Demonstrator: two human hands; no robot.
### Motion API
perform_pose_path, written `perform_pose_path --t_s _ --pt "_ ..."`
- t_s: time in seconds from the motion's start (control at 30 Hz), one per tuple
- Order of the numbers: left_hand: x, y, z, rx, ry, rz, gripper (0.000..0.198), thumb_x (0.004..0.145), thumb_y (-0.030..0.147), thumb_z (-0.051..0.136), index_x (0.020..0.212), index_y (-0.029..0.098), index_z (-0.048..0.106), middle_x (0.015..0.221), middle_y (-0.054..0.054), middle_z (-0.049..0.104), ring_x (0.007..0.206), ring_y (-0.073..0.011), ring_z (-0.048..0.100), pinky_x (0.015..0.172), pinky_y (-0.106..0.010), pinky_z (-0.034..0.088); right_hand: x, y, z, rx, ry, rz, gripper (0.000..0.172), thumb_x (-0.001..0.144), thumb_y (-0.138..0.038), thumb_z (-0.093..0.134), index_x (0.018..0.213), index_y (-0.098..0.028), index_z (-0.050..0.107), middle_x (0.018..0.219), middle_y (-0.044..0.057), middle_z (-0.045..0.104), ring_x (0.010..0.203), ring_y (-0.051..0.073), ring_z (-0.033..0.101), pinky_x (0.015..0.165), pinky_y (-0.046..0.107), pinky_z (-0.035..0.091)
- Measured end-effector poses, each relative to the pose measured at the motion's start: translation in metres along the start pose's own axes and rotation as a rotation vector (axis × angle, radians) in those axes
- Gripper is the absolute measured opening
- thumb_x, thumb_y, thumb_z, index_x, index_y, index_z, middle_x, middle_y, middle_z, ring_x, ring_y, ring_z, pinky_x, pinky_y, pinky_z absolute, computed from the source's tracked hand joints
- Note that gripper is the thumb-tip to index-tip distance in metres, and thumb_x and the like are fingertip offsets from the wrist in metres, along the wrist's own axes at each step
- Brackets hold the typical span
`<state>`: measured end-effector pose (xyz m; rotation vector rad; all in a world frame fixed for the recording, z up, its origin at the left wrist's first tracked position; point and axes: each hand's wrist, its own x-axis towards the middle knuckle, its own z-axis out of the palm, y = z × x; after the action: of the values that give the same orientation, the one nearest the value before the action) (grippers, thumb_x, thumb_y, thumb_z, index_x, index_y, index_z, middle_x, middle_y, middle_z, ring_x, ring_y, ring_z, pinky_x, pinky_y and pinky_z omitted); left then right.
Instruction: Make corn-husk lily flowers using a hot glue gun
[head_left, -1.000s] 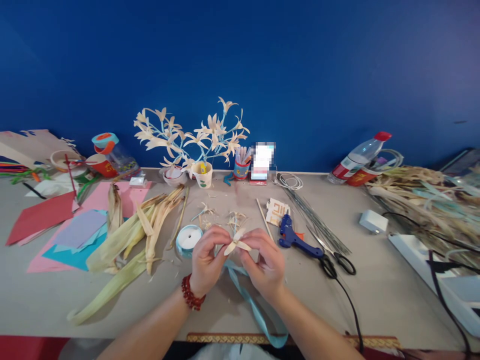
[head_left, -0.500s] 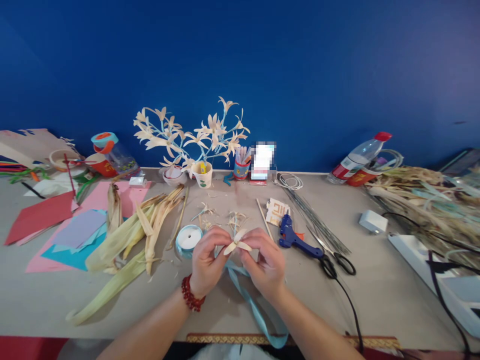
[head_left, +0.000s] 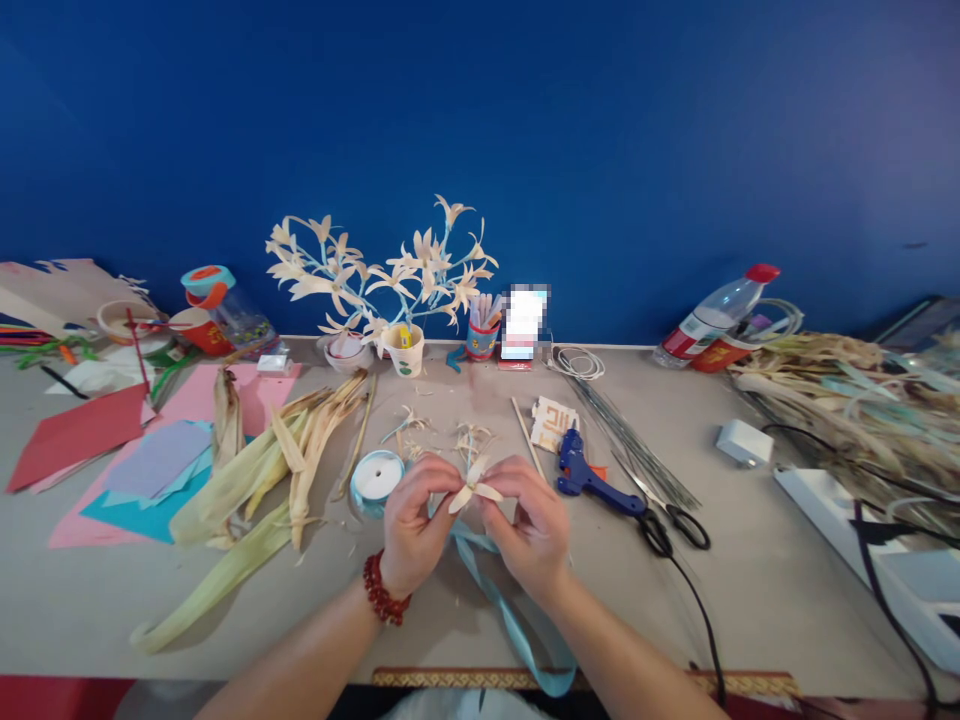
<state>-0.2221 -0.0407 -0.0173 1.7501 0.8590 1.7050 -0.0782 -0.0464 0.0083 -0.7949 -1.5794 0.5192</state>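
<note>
My left hand (head_left: 411, 525) and my right hand (head_left: 525, 525) meet above the table's near middle, both pinched on a small cream corn-husk flower (head_left: 474, 484) held between their fingertips. A red bead bracelet circles my left wrist. A light blue ribbon (head_left: 510, 620) trails from under my hands to the table's front edge. Just left of my left hand lies a ribbon spool (head_left: 375, 477).
Corn husks (head_left: 262, 480) and coloured paper sheets (head_left: 142, 450) lie at left. A blue glue gun (head_left: 589, 475), scissors (head_left: 671, 525) and thin wires (head_left: 630, 440) lie at right. A pot of husk flowers (head_left: 397, 290) stands at the back; a bottle (head_left: 712, 315), dry husks (head_left: 847, 400) far right.
</note>
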Motion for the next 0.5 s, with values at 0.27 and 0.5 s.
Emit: perform_pose_path --t_s 0.27,0.5 --pt "0.0003 0.0011 0.0006 0.014 0.005 0.016 0.009 0.081 0.011 0.063 0.087 0.019 0.063 0.078 -0.002 0.062 0.074 -0.0165 0.059 0.069 -0.031 0.048 0.002 -0.0018 0.0004 0.003 0.001 0.009 0.01 0.082 -0.012 0.063 0.083 -0.021 0.066 0.075 0.004 0.064 0.072 0.019 0.061 0.064 0.032 0.049" --pt "0.0004 0.0006 0.0005 0.026 -0.001 0.008 0.006 0.082 0.013 0.063 0.086 0.019 0.063 0.077 -0.003 0.062 0.074 -0.0165 0.058 0.069 -0.032 0.048 0.0009 -0.0004 0.0002 -0.012 0.004 0.013 0.006 0.083 -0.016 0.063 0.082 -0.021 0.066 0.074 0.004 0.064 0.071 0.019 0.061 0.063 0.032 0.05"
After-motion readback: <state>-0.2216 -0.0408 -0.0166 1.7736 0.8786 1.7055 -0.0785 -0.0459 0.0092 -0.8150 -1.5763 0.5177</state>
